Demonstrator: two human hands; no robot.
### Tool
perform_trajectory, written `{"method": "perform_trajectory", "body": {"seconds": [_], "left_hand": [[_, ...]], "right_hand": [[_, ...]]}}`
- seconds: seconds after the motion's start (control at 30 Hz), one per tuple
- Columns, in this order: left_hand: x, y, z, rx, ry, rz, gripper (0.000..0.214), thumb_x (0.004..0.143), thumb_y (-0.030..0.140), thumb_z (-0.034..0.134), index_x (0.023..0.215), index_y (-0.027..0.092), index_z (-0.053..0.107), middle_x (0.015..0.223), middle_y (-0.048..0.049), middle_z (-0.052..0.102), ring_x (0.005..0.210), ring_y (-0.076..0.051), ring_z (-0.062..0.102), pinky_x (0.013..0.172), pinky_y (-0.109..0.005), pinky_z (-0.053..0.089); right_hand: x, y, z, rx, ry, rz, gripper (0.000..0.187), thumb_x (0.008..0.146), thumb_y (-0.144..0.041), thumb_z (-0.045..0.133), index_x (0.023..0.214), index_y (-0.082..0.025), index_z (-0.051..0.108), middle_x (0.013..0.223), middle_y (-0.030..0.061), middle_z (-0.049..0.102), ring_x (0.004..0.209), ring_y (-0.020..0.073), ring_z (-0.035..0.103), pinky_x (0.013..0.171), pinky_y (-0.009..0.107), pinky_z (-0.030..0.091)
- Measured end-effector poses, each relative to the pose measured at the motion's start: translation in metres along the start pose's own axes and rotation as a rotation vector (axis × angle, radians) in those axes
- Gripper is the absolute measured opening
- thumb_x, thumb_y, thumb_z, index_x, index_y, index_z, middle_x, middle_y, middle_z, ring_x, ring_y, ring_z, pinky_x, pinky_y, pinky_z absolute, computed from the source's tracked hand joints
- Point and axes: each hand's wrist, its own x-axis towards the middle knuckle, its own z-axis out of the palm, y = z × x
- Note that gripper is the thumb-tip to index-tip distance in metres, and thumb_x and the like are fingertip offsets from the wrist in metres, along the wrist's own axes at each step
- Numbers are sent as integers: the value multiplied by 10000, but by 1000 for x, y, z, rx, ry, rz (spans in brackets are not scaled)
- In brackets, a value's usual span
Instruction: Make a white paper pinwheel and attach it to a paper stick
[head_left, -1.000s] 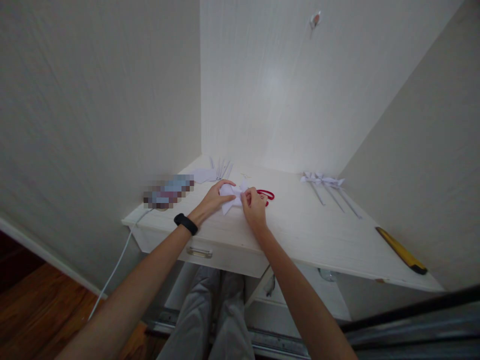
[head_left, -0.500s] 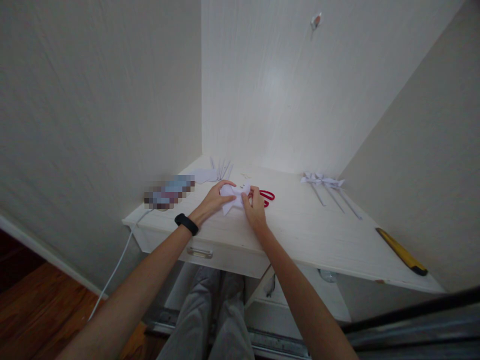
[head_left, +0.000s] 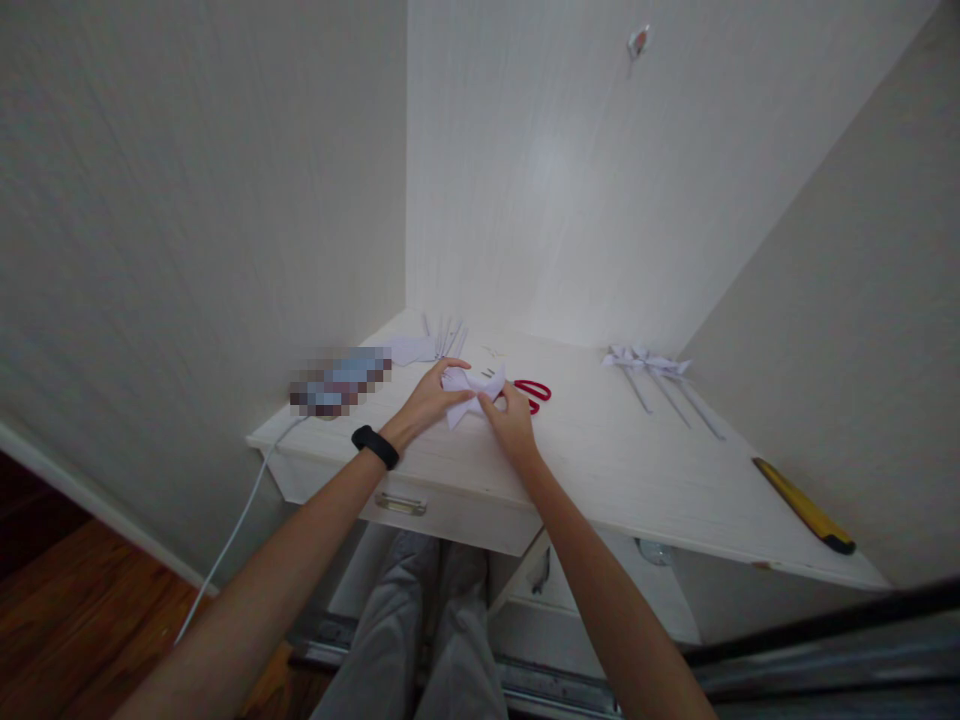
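Observation:
Between my hands is a white folded paper piece [head_left: 474,384] with pointed ends, held just above the white desk [head_left: 585,460]. My left hand [head_left: 433,398] closes on its left side, thumb in front and fingers behind. My right hand [head_left: 513,416] pinches its lower right part between thumb and fingers. Just beyond my right hand lie scissors with red handles [head_left: 534,390], partly hidden behind the hand and the paper.
Thin paper strips [head_left: 451,338] and flat paper [head_left: 411,350] lie at the back left. A blurred-out object [head_left: 341,380] with a white cable [head_left: 238,530] rests at the left. Paper pinwheel-like shapes on sticks [head_left: 649,362] lie back right. A yellow-and-black cutter [head_left: 804,505] is near the right edge.
My right hand's fingers have shifted slightly lower on the paper, showing more of its right point. The paper and my left hand stay almost in place.

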Motion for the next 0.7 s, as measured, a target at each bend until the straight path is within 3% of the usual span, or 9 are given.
{"method": "perform_trajectory", "body": {"seconds": [0.33, 0.57, 0.7], "left_hand": [[-2, 3, 2, -96, -8, -74, 494, 586, 221, 725, 1030, 178, 515, 717, 25, 554, 615, -102, 515, 566, -201, 373], [-3, 10, 3, -221, 22, -184, 352, 674, 406, 677, 898, 148, 593, 804, -26, 613, 684, -112, 546, 614, -209, 400], [-1, 8, 2, -342, 36, -222, 393, 731, 513, 598, 840, 136, 599, 834, -62, 654, 759, -155, 592, 669, -238, 432]], "right_hand": [[-1, -1, -1, -26, 2, 44, 157, 744, -298, 548, 773, -148, 586, 701, 18, 593, 679, 153, 514, 697, 281, 376], [0, 4, 0, 1, 35, 45, 188, 754, -327, 512, 762, -155, 585, 678, 20, 591, 633, 145, 495, 643, 262, 374], [1, 5, -1, -3, 44, 52, 197, 758, -335, 500, 727, -156, 574, 656, 21, 576, 612, 141, 483, 620, 257, 366]]}}
